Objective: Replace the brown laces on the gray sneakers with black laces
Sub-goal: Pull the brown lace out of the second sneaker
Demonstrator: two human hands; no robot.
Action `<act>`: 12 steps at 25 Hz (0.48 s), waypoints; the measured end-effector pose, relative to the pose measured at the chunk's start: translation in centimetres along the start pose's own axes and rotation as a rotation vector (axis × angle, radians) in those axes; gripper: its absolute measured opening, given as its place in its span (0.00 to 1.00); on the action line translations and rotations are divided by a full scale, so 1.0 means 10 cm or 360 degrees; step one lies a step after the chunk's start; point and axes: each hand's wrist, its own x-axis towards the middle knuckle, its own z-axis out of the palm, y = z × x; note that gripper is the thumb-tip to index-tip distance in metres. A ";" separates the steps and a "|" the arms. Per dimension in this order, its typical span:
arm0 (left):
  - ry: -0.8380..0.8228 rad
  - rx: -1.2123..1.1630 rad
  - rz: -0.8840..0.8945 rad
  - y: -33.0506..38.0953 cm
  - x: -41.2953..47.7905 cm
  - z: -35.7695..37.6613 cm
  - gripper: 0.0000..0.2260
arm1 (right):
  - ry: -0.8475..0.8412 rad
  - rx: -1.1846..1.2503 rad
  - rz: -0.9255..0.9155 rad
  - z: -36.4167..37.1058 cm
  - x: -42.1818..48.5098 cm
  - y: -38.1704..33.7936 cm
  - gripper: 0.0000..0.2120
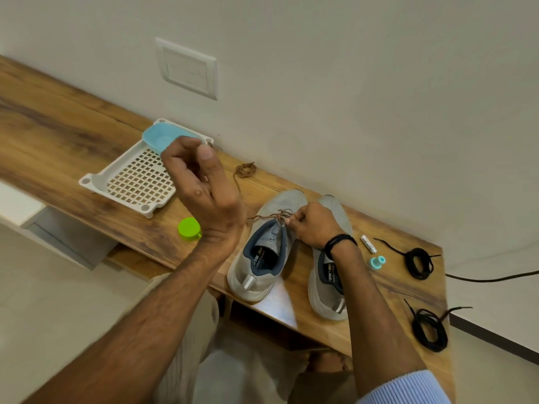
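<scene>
Counter [87, 135] edge is near: right fingers [292, 222] pinch the brown lace [274, 214], left fingers [178, 158] are curled on I cannot tell what, and a hard tug could drag the pair's nine-o'clock gray sneaker [262, 258] off.

Bright, flat, diffuse indoor light. Soft, short shadows at the sneakers [250, 275], with a dark band under the counter [73, 118]. Pale glare patch on the counter front between the shoes. Heavy motion blur on the raised left hand [204, 193] and forearm, and the brown lace [267, 214] beside it smeared. Sharp mid-frame. Wide-lens bowing at the edges: counter line curved, wall [350, 83] leaning. Black laces [417, 323] soft near the right edge.
</scene>
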 end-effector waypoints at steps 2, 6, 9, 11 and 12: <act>0.0032 0.0433 -0.0182 -0.12 0.02 -0.05 0.18 | -0.0007 0.0011 0.0005 0.00 -0.01 -0.02 0.17; -0.0919 0.1249 -0.0323 -0.36 -0.08 -0.10 0.27 | -0.0018 0.0033 0.0008 0.01 0.00 -0.06 0.15; -0.1886 0.1573 -0.0479 -0.53 -0.27 -0.10 0.19 | -0.0003 0.0072 0.0012 0.02 0.01 -0.07 0.18; -0.2100 0.1603 -0.0486 -0.57 -0.34 -0.06 0.17 | -0.0006 0.0100 0.0024 0.01 0.00 -0.07 0.19; -0.2144 0.1611 -0.0434 -0.56 -0.35 -0.05 0.17 | 0.0000 0.0119 0.0032 0.01 -0.01 -0.07 0.18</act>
